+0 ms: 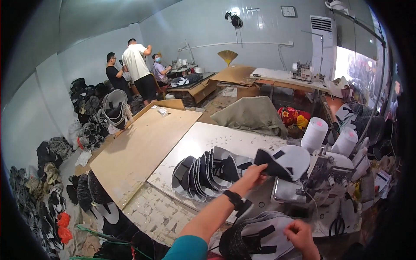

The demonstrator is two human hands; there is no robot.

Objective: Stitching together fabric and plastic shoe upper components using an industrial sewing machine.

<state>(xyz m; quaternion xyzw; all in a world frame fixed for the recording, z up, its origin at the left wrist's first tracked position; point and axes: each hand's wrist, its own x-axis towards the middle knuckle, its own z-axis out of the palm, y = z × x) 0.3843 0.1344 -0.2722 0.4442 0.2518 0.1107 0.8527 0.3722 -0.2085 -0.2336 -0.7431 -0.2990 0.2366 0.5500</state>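
My left hand [255, 174] reaches across the table, its fingers closed on the dark edge of a slipper piece [297, 158] with a black part and a whitish sole-shaped part. That piece lies against the left side of a sewing machine [331, 171]. Just left of the hand, a row of similar slipper pieces [203, 175] leans together on the white tabletop. My right hand [299, 236] is over a stack of slipper pieces [249, 232] at the near edge. Its fingers are curled, and what they may pinch is too small to tell.
Two white thread cones [314, 133] stand behind the machine. Scissors [337, 224] lie at the near right. A wooden board [143, 145] covers the table's left part. Piles of dark pieces [52, 151] line the left wall. Several people [141, 65] are at the back.
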